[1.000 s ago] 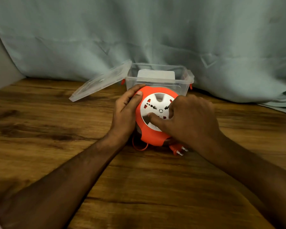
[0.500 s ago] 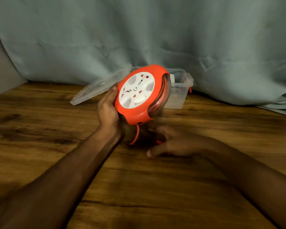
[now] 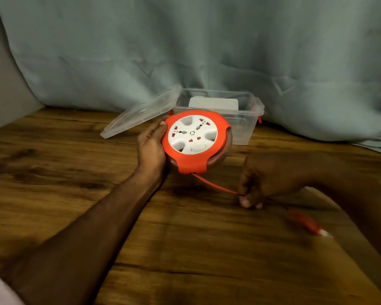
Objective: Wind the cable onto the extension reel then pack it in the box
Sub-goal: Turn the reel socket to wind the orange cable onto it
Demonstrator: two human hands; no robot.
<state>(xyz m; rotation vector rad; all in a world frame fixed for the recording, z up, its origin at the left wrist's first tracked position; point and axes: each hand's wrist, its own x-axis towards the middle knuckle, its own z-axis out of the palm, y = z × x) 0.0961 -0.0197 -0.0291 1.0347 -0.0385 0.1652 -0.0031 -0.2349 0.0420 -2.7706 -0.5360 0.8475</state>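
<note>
Here the left hand [image 3: 151, 148] cradles the tilted orange-and-white reel [image 3: 195, 140] while the right hand [image 3: 265, 180] pinches its red cable [image 3: 215, 184].

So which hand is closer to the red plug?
Right. The right hand pinches the cable just ahead of the plug; the left hand holds the reel, farther away.

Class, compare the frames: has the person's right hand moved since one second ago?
Yes. The right hand left the orange extension reel's white face and moved right, away from the clear plastic box, now pinching the orange cable above the table.
</note>
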